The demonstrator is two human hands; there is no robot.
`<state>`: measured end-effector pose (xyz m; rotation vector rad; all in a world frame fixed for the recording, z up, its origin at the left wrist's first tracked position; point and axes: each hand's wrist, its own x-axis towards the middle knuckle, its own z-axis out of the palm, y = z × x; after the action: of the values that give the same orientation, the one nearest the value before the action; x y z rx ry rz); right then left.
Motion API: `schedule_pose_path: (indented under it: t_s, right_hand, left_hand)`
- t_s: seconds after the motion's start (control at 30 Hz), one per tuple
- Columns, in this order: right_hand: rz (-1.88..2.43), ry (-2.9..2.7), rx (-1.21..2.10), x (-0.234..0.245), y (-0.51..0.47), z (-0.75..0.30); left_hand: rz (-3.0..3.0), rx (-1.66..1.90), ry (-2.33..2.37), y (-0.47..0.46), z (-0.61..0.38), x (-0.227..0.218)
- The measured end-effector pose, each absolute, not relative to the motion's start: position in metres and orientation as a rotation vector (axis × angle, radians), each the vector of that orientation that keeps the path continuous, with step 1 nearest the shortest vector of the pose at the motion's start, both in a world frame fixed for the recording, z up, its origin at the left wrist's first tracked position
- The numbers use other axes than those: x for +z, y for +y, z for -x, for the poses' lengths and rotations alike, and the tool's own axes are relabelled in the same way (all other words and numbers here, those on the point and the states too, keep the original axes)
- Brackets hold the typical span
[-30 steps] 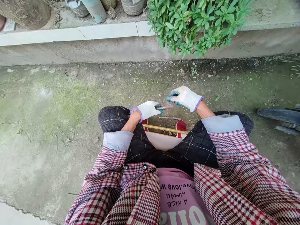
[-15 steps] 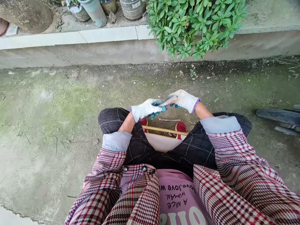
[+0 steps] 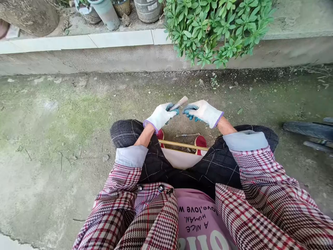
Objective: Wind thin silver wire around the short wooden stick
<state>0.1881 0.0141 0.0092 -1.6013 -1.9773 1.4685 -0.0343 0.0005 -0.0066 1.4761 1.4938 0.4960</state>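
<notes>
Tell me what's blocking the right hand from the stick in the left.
Nothing visible. In this head view, only a narrow gap with ground behind it separates the right hand from the upper end of the stick in the left hand. The twig on the ground is outside that gap.

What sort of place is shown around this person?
Probably an outdoor yard or garden edge: the ground has greenish patches, a low ledge carries several containers, and a leafy shrub hangs over its edge.
</notes>
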Motion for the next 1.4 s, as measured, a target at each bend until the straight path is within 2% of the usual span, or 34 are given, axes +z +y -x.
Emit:
schedule_pose_path:
  t_s: [0.1,0.17,0.33,0.4,0.47,0.53,0.63,0.77,0.97,1.03,1.1,1.2,1.27,1.4]
  right_hand:
    - [1.579,-1.904,1.489,0.009,0.010,-0.193]
    - [1.606,-1.892,1.456,0.007,0.008,-0.197]
    - [1.567,-2.136,1.198,0.006,0.010,-0.204]
    - [1.560,-2.261,1.130,0.006,0.009,-0.202]
    - [1.588,-2.329,1.105,0.005,0.007,-0.198]
    - [1.602,-2.325,1.121,0.004,0.004,-0.194]
    - [1.595,-2.135,1.238,0.004,0.003,-0.190]
    - [1.591,-1.873,1.347,0.010,0.005,-0.190]
    - [1.637,-1.922,1.386,0.010,0.011,-0.188]
    - [1.635,-2.055,1.277,0.005,0.015,-0.186]
    - [1.671,-2.156,1.033,0.000,0.019,-0.183]
    - [1.696,-2.083,0.804,-0.003,0.020,-0.176]
    - [1.621,-1.989,0.953,-0.003,0.017,-0.169]
    - [1.347,-1.814,1.462,-0.008,0.002,-0.152]
  left_hand:
    - [-1.140,0.710,1.312,-0.005,0.034,0.013]
    - [-1.063,0.710,1.156,-0.012,0.036,0.028]
    - [-1.281,0.161,0.942,-0.029,0.035,0.027]
    - [-1.465,0.005,0.967,-0.030,0.030,0.010]
    - [-1.668,-0.030,1.183,-0.027,0.027,-0.008]
    - [-1.734,0.060,1.388,-0.019,0.027,-0.018]
    - [-1.415,0.396,1.456,-0.008,0.033,-0.014]
    - [-0.970,0.691,1.261,-0.007,0.040,0.008]
    - [-0.768,0.777,0.839,-0.016,0.037,0.009]
    - [-0.729,0.792,0.849,-0.016,0.030,0.003]
    - [-0.686,0.851,0.943,-0.013,0.021,0.000]
    - [-0.627,1.008,1.088,-0.003,0.013,-0.002]
    - [-0.631,1.106,1.120,0.003,0.012,-0.004]
    - [-0.745,1.131,1.186,0.008,0.010,-0.011]
